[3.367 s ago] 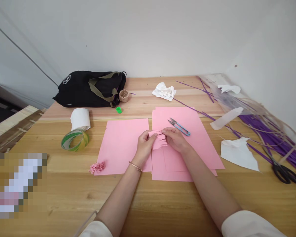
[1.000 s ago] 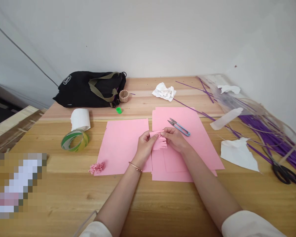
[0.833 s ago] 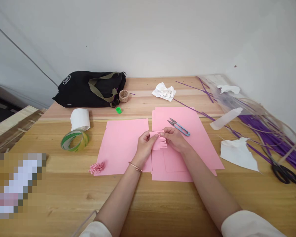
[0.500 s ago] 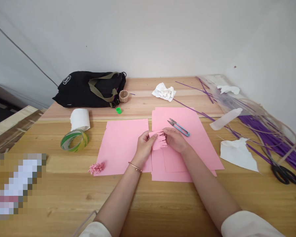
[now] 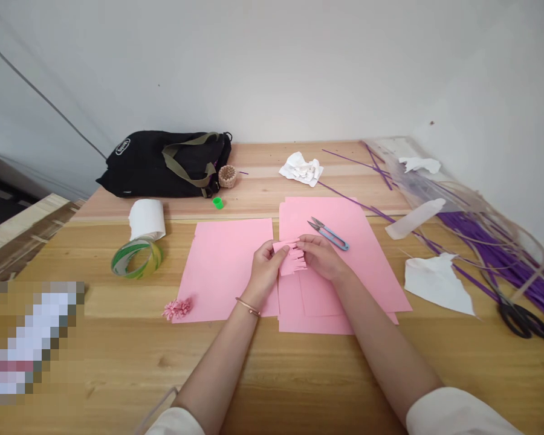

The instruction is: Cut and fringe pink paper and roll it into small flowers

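Clear plastic packaging [image 5: 439, 181] at the far right contains a bundle of purple sticks [image 5: 503, 244]. The black bag [image 5: 163, 162] at the far left is closed; its contents cannot be seen. The fringed pink paper strip [image 5: 292, 257] has parallel slits along its right edge. It is held above the pink sheets [image 5: 344, 266] at table centre. The left hand [image 5: 266, 269] and right hand [image 5: 321, 257] are both closed in a pinch on the strip. The table [image 5: 95, 338] is light wood and meets a plain white wall.
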The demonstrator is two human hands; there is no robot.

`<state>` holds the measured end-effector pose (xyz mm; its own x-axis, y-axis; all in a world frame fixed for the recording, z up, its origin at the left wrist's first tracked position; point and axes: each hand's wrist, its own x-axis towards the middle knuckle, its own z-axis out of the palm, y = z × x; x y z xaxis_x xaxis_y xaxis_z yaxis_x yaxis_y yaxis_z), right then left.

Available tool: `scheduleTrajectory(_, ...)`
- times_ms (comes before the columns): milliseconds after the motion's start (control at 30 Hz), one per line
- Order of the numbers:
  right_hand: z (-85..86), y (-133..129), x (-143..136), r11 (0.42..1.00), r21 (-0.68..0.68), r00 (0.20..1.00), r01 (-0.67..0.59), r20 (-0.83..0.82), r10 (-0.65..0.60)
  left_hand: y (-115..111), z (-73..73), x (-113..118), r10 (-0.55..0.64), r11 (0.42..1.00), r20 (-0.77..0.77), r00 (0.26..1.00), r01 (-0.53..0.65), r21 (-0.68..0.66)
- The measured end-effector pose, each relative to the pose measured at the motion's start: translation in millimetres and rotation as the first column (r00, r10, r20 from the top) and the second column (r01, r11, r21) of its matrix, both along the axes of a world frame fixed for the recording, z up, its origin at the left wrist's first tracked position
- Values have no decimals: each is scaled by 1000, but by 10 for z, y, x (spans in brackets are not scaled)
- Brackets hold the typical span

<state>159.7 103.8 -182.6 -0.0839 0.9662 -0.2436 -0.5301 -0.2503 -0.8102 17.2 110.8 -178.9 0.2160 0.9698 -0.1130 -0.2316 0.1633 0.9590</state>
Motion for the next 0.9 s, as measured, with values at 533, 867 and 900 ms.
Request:
scheduleTrajectory(533,-41,-4,11,999,38,998,-26,53,24,-2,-18,-2,-12,1000,-5,1000,12,13)
scheduleTrajectory(867,-20,3,14,999,51,1000,-15,-9,15,-5,0,1,-8,1000,8,1000,8,-5)
scheduleTrajectory(900,-18,3,15,999,50,1000,-15,-10,16,-5,2,1,-7,1000,12,1000,7,-9)
